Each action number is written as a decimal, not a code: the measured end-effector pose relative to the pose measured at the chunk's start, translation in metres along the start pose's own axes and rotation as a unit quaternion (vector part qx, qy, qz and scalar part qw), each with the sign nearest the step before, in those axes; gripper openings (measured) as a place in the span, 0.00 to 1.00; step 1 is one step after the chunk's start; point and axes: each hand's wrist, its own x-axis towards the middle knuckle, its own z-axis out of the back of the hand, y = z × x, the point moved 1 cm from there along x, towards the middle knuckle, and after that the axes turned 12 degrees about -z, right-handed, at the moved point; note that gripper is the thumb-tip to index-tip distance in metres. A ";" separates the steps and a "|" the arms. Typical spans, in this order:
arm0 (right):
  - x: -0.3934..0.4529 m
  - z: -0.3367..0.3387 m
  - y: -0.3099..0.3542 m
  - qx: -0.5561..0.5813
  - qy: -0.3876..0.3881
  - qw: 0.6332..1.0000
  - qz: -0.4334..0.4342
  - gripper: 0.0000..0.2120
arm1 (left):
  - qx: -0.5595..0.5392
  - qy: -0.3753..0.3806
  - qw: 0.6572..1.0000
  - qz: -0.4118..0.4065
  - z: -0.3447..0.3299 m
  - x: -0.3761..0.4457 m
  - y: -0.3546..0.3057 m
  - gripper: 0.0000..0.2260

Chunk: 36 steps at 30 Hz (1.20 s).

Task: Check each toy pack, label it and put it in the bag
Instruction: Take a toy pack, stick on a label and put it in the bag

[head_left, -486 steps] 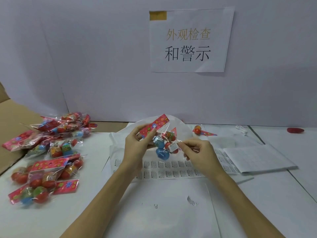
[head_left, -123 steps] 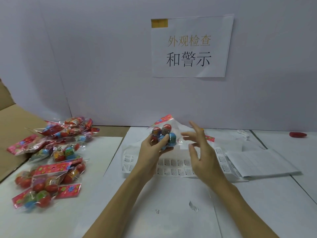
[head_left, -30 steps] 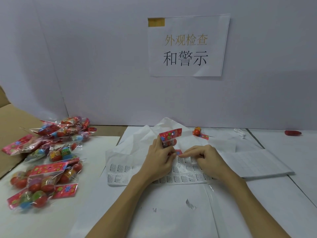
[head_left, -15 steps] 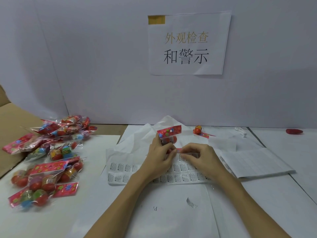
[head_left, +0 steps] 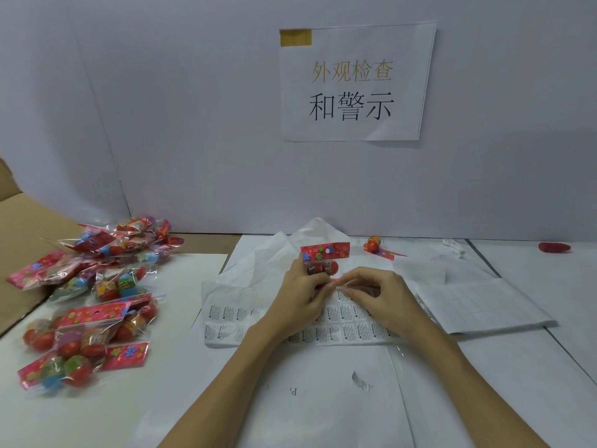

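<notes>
Toy pack (head_left: 324, 258) | gripped upright by left hand (head_left: 302, 300) | right hand (head_left: 379, 294) fingertips pinching at label sheet (head_left: 342, 321)

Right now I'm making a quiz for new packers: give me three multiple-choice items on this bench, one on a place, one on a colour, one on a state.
1. Where is the heap of toy packs?
A. left of the hands
B. right of the hands
C. on the wall

2. What colour is the header card on the held toy pack?
A. green
B. red with flowers
C. plain white

3. What is the left hand doing?
A. lying flat
B. hanging off the table
C. gripping the held toy pack

Answers: 1 A, it lies at the table's left side; 2 B, flowers show on red; 3 C, fingers curl round it above the warning label sheet.
</notes>
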 end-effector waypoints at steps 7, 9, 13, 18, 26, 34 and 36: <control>0.002 0.000 -0.002 -0.002 0.005 1.000 -0.004 0.10 | 0.008 0.013 1.000 0.007 -0.003 -0.001 0.004 0.09; 0.002 0.000 -0.003 -0.007 0.003 1.000 -0.008 0.09 | 0.013 0.016 1.000 0.013 -0.003 -0.001 0.005 0.09; 0.001 0.000 -0.003 0.003 0.014 1.000 -0.013 0.09 | 0.012 0.018 1.000 0.016 -0.002 -0.001 0.003 0.09; 0.001 0.000 -0.003 -0.018 0.012 1.000 -0.005 0.11 | 0.013 0.022 0.999 0.020 -0.001 0.000 0.002 0.09; 0.001 0.000 -0.002 -0.021 0.018 1.000 -0.004 0.12 | 0.010 0.025 0.999 0.021 -0.001 0.000 0.002 0.08; -0.002 0.005 0.001 -0.032 0.027 0.999 -0.012 0.20 | -0.009 0.014 1.000 0.020 0.002 0.000 0.001 0.08; -0.002 0.007 0.002 -0.033 0.031 0.999 -0.021 0.23 | -0.016 0.014 1.000 0.021 0.002 0.000 0.001 0.07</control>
